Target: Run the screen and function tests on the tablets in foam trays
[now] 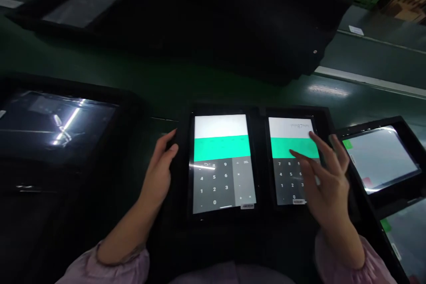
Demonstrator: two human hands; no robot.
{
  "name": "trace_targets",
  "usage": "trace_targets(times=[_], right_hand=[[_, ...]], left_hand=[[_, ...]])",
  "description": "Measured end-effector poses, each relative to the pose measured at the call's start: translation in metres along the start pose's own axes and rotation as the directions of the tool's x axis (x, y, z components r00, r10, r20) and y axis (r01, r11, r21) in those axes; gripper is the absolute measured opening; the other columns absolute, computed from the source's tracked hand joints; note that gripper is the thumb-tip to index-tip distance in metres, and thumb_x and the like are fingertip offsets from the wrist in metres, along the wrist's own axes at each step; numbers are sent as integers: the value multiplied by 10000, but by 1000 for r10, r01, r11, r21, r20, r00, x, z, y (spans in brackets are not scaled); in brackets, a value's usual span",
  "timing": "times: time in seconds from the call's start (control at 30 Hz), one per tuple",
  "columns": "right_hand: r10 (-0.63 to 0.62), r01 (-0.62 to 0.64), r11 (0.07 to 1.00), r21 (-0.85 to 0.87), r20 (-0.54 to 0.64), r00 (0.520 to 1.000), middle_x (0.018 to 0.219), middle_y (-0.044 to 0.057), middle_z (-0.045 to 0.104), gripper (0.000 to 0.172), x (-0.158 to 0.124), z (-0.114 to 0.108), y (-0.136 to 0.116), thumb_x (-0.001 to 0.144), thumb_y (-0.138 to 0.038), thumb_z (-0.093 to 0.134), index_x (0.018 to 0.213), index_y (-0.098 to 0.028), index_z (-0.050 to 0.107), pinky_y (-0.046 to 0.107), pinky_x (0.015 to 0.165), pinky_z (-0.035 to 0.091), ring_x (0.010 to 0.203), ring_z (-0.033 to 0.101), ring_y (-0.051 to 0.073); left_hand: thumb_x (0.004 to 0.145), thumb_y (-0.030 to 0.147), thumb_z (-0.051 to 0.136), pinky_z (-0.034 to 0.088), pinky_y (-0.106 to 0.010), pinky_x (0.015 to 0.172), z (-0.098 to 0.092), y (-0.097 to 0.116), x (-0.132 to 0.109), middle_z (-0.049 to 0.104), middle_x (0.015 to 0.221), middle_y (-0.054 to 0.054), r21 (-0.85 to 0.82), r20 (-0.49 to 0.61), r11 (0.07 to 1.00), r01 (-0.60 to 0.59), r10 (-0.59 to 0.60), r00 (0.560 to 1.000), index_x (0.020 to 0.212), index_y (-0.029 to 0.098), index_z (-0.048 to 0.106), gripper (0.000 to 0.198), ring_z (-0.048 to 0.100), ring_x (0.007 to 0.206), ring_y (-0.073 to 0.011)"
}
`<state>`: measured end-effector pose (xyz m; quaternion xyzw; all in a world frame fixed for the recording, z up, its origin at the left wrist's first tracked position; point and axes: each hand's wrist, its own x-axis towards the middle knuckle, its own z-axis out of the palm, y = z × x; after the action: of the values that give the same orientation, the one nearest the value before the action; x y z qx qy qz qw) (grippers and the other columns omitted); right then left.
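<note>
Two tablets with calculator screens lie side by side in a black tray point(261, 173) in front of me. The left tablet point(221, 173) has a blank white display strip; on the right tablet point(282, 186), characters show in that strip. My left hand point(159, 175) is closed on the tray's left edge, thumb and forefinger visible, other fingers hidden. My right hand point(328, 177) hovers over the right tablet with nothing in it. Its fingers are apart, the index fingertip at the green band, too close to tell whether it touches.
To the right stands another black tray with a light-screened tablet point(382, 159), and below it a further tablet point(406, 239) is partly in view. A dark glossy screen point(56, 124) lies at left. Beyond are a tray with a grey tablet point(81, 6) and black cloth-like material point(266, 31).
</note>
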<state>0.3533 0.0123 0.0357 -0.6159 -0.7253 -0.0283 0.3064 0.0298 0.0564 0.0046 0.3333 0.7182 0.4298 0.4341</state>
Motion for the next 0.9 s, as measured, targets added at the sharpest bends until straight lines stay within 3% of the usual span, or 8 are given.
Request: trace_targets(times=[0.13,0.23,0.37,0.5,0.73,0.9], right_hand=[[-93,80,994,74,199,976,1663,61,480,315,3,29,-48,1086,-262,510,1264,-262,771,710,1167,501,1635,249,421],[-123,109,992,66,260,958,1702,69,419,342,6,50,-65,1094,-263,487,1302,-246,757,730,1196,468,1653,190,429],[-127,128,992,16,274,953,1725,63,380,360,12,65,-67,1101,-260,467,1303,-261,765,799,1194,410,1662,114,468],[-142,135,990,42,257,956,1742,32,356,343,12,65,-61,1092,-257,492,1268,-278,785,834,1222,325,1667,68,468],[-80,77,997,26,171,982,1663,71,482,348,11,64,-51,1090,-246,476,1194,-229,807,789,1231,361,1655,155,434],[-143,134,990,51,246,959,1708,48,418,347,11,65,-60,1091,-243,487,1276,-272,779,800,1223,356,1662,117,442]], left_hand=[[880,565,620,429,-510,1236,-2,-4,-2,648,1498,-59,-8,75,1000,-25,26,997,1387,279,660,584,508,1481,-351],[899,551,622,461,-499,1218,-3,-2,-6,613,1543,-45,10,96,1000,-29,28,995,1399,302,656,560,472,1515,-349],[921,513,621,421,-522,1252,-4,-3,-8,569,1585,-53,8,157,999,-48,47,986,1465,305,602,583,477,1512,-342],[938,510,612,404,-564,1258,-2,-7,-8,561,1582,-69,1,196,999,-46,45,980,1495,311,556,594,505,1486,-343],[935,497,616,397,-571,1260,0,-8,-8,552,1576,-80,18,184,998,-60,55,981,1489,303,535,592,494,1494,-344],[922,473,639,395,-556,1260,1,-7,-8,532,1576,-87,32,188,997,-66,59,980,1516,298,498,634,490,1490,-339]])
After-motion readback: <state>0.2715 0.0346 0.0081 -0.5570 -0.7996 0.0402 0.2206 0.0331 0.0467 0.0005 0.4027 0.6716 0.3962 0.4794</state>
